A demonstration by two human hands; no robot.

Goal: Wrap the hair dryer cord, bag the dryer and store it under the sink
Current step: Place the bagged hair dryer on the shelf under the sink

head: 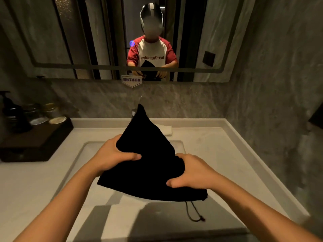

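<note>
I hold a black cloth drawstring bag [148,154] in the air over the white sink basin [82,154]. One corner of the bag points up toward the wall. My left hand [113,154] grips its left side. My right hand [190,172] grips its right side near the mouth. A thin black drawstring [192,213] with a small knot dangles below the bag's lower right corner. The hair dryer and its cord are not visible; whether they are inside the bag I cannot tell.
A dark wooden tray [40,142] with a pump bottle [10,112] and small jars [50,109] stands at the counter's left. A folded white towel [166,130] lies behind the bag. A faucet [134,112], a mirror [122,37] and grey stone walls lie beyond.
</note>
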